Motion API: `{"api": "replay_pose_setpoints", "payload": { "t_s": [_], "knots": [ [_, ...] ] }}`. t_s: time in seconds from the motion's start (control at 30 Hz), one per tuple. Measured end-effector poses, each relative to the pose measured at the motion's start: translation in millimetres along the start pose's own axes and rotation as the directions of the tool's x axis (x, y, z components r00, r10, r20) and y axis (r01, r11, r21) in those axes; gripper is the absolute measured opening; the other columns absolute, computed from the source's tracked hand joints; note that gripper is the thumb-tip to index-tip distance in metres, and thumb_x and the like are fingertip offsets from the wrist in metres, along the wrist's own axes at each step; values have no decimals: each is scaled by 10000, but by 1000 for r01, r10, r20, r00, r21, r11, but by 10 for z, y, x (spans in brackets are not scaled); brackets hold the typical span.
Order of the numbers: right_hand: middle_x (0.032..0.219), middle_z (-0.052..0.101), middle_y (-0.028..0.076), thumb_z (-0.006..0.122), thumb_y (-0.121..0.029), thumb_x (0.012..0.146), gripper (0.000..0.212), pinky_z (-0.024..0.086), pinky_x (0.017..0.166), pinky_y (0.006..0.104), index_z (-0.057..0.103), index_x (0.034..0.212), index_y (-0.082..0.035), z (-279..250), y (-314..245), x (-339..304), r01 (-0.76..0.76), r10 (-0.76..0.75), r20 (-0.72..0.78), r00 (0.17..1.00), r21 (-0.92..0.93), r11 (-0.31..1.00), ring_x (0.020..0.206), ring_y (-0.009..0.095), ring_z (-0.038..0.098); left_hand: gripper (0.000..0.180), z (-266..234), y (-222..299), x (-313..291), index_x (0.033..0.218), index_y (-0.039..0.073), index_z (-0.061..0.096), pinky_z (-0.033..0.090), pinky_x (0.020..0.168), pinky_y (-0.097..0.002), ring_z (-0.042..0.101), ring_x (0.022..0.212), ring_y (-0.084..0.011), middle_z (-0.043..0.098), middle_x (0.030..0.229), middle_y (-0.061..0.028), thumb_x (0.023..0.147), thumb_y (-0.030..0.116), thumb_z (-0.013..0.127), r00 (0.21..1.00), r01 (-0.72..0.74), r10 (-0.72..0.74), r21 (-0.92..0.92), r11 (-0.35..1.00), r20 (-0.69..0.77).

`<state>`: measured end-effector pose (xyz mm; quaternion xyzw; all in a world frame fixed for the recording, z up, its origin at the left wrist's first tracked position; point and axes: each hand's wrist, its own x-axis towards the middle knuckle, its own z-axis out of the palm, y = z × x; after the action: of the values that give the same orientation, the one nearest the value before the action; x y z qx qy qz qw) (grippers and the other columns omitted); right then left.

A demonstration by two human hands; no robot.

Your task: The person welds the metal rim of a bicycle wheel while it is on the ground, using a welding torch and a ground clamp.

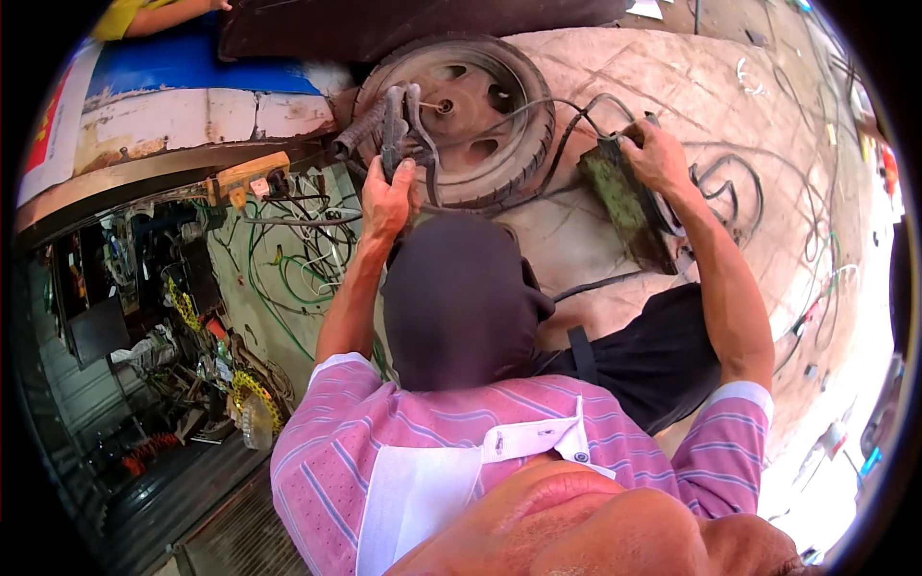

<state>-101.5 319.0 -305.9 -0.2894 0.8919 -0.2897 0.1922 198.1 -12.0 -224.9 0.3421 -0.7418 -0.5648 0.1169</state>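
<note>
Right of a tyred wheel [461, 125] on the floor [711, 72] is a green box [624, 204]; our right hand [663, 158] has its grip closed over the far end. Our left hand [387, 204] wraps a grey tool [394, 127]. The box looks rigid, probably heavy, best held at both ends.

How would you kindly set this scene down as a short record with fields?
Left hand: gripping a dark object
Right hand: holding the upper end of a worn green object
Wheel: tyred, beyond the left hand
Ground: pale, with cables strewn about
Upper left: another person's yellow sleeve
</note>
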Motion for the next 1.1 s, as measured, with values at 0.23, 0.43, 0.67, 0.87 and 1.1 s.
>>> {"api": "replay_pose_setpoints", "payload": {
  "t_s": [0.23, 0.43, 0.67, 0.87, 1.1],
  "knots": [
    [1060, 775, 185, 644, -314, 931, 337, 571, 889, 471, 747, 1094, -38, -12, -13, 3, 6, -6, 6, 1000, 21, 1000, 1005, 385, 737, 319, 13, 14, 3, 1075, 37, 555, 471, 491, -312, 588, 521, -148, 602, 662, -37, 1059, 338, 660, 999, -10, 8, -44, 999, -36],
    [1062, 777, 183, 647, -321, 935, 330, 571, 890, 468, 755, 1080, -46, -27, -24, 9, -1, 1, 2, 1000, 4, 1000, 1012, 382, 737, 310, 25, -11, 54, 1078, 35, 552, 476, 513, -310, 595, 532, -146, 599, 662, -32, 1065, 327, 655, 1000, -8, 8, -10, 1000, -14],
    [1057, 774, 191, 659, -328, 922, 332, 576, 873, 476, 757, 1066, -45, -39, 3, 13, -9, 9, 2, 1000, 25, 1000, 998, 390, 737, 327, 73, -18, 43, 1127, 15, 574, 467, 515, -309, 595, 538, -139, 615, 663, -30, 1057, 322, 663, 1000, -4, 6, 58, 998, -30],
    [1007, 760, 206, 661, -312, 907, 308, 572, 844, 494, 749, 1025, -41, -5, -17, 10, 7, -8, -70, 998, -15, 1000, 980, 413, 722, 365, 82, 65, 32, 1162, -4, 598, 474, 516, -318, 590, 539, -138, 641, 686, -44, 1031, 327, 680, 996, -74, 79, 129, 989, -36],
    [1013, 772, 185, 667, -305, 910, 296, 571, 872, 469, 760, 1020, -47, -42, -99, 1, 3, -2, -55, 999, 20, 1000, 986, 383, 735, 321, -17, -135, 95, 1133, 35, 586, 470, 534, -305, 572, 541, -125, 589, 658, -7, 1047, 337, 655, 994, -55, 77, 242, 969, -81]
  ]
}}
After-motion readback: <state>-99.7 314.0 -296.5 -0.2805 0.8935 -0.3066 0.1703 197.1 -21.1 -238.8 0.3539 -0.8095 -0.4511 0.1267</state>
